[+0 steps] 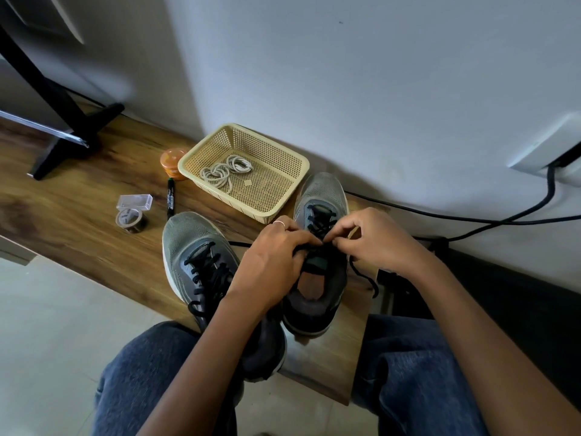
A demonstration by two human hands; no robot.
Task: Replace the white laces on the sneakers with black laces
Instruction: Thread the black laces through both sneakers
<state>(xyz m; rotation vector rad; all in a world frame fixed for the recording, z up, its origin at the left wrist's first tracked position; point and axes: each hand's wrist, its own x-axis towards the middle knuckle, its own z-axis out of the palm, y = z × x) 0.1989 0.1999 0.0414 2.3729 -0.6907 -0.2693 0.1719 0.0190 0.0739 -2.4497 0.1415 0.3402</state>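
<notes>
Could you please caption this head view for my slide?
Both hands pinch the black lace on the right sneaker; white laces lie in the basket.

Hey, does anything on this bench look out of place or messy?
Nothing is damaged or spilled. The left grey mesh sneaker overhangs the wooden bench edge at its heel, and its black lace hangs untied.

Both hands' fingers [317,239] curled, fingertips nearly meeting.

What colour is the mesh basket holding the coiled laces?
Pale yellow basket, shown in the head view.
</notes>
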